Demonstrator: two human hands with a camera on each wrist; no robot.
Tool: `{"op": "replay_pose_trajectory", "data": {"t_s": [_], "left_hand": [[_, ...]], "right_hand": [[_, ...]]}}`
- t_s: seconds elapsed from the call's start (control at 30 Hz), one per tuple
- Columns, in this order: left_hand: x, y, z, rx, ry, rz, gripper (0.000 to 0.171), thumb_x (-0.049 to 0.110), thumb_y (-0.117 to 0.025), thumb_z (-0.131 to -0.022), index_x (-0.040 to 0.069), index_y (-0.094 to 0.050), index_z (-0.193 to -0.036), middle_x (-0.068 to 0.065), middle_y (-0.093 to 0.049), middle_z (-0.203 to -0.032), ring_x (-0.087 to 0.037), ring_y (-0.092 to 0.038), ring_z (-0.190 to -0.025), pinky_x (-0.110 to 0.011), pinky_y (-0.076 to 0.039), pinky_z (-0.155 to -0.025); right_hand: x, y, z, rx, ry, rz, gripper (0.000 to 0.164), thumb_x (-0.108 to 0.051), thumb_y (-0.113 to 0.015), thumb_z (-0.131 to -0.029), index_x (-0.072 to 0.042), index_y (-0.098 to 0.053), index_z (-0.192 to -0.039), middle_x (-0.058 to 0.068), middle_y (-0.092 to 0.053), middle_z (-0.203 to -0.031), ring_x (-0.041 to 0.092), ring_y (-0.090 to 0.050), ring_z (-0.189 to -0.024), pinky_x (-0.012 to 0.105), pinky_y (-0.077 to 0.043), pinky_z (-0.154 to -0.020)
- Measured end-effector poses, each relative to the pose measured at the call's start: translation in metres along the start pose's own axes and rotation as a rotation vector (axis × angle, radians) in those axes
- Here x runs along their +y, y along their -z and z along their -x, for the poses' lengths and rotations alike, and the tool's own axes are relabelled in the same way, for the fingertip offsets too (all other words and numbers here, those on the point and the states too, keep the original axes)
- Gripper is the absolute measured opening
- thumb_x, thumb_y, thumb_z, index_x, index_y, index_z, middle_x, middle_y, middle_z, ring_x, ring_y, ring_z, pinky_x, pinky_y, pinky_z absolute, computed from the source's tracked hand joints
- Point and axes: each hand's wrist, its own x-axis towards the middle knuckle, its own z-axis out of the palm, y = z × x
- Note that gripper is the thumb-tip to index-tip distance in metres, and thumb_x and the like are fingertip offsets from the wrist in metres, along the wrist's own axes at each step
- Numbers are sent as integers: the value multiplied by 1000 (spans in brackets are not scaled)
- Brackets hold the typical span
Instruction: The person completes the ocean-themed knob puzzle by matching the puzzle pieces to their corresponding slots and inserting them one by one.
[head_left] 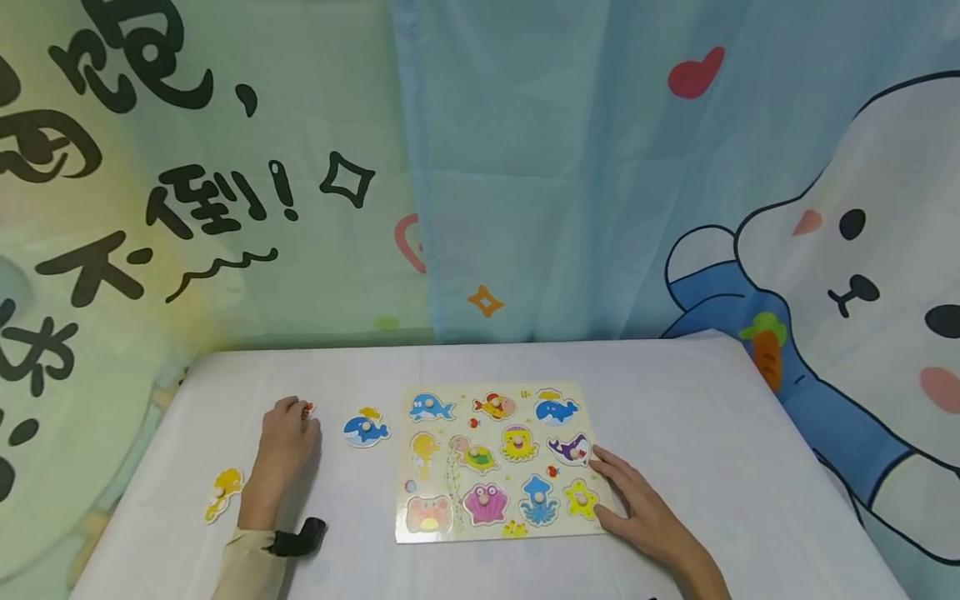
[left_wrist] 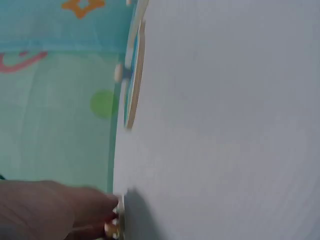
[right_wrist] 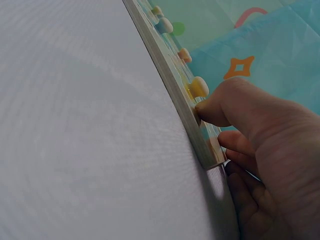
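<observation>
My left hand (head_left: pixel 283 446) pinches a small red-and-white puzzle piece (head_left: pixel 307 409) at the left of the table; fingers hide most of it. In the left wrist view, its red face and pale knob (left_wrist: pixel 114 227) show beside the fingertips. To its right lies a blue whale piece (head_left: pixel 366 428); a yellow seahorse piece (head_left: pixel 223 493) lies nearer, left of the forearm. My right hand (head_left: pixel 645 512) rests on the right side of the puzzle board (head_left: pixel 517 533), fingers spread along its edge, the thumb touching it by the yellow star piece (head_left: pixel 581 499). Several sea-animal pieces with knobs sit in the board.
A white cloth covers the table (head_left: pixel 360 542). Behind it hangs a printed curtain (head_left: pixel 517 208) with a cartoon bear and large lettering. A black strap (head_left: pixel 298 539) with a small device is on the left wrist.
</observation>
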Motion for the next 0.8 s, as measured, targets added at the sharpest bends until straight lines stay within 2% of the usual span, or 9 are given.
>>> {"op": "replay_pose_trajectory", "data": {"t_s": [0.13,0.43,0.67,0.8], "left_hand": [[-8,5,-2,71,-31,43,31,1,-55,-92,-16,-59,-117,-36,-51,-123,-53,-49,-113,-58,-41,-100],[-12,14,0,97,-4,75,21,-6,-53,-89,-12,-68,-103,-29,-59,-104,-42,-58,-96,-52,-48,-84],[-15,15,-1,77,21,83,28,-2,-55,-90,-13,-61,-114,-28,-61,-101,-37,-57,-91,-50,-46,-82],[-9,16,2,85,10,82,28,2,-58,-90,-12,-62,-114,-27,-63,-99,-35,-58,-88,-48,-47,-79]], "right_hand": [[0,1,0,3,3,-14,59,-24,-72,-82,-7,-53,-135,13,-41,-151,38,-35,-139,62,-33,-108],[-3,0,0,24,43,14,58,-26,-72,-81,-9,-55,-134,11,-43,-150,35,-37,-137,58,-32,-107],[-2,1,0,13,13,9,59,-24,-72,-81,-7,-54,-135,12,-42,-151,36,-36,-139,60,-34,-108],[-1,1,0,17,20,16,59,-23,-72,-81,-7,-54,-134,13,-42,-150,37,-37,-138,60,-34,-107]]}}
